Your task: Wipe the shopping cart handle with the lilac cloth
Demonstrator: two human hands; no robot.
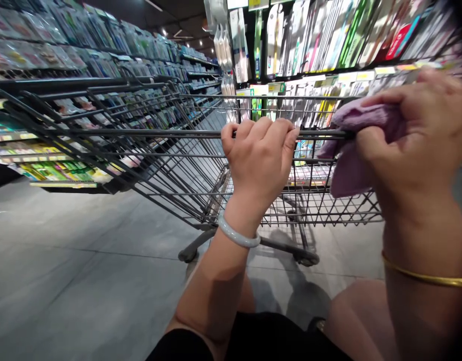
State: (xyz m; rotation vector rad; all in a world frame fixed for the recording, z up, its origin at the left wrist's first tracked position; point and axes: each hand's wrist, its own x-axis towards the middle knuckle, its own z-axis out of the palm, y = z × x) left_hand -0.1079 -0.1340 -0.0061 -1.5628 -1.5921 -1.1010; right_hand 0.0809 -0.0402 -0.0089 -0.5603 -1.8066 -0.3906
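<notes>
A dark wire shopping cart (171,133) stands right in front of me, its basket showing nothing inside that I can make out. My left hand (259,153), with a pale bangle (238,234) at the wrist, is closed over the cart's top rail. Farther right, a light purple cloth (353,173) is wrapped about the same rail and hangs down beside it. My right hand (415,130) grips this cloth, thumb near the rail and fingers curled over the top. A gold bangle (422,279) circles that wrist.
Behind the cart, a rack of hanging packages (309,37), many of them looking like toothbrushes, rises close by. Long stocked shelves (103,45) line the left, with an aisle between. Under the cart, its caster wheels (306,258) rest on a grey tiled floor (84,281).
</notes>
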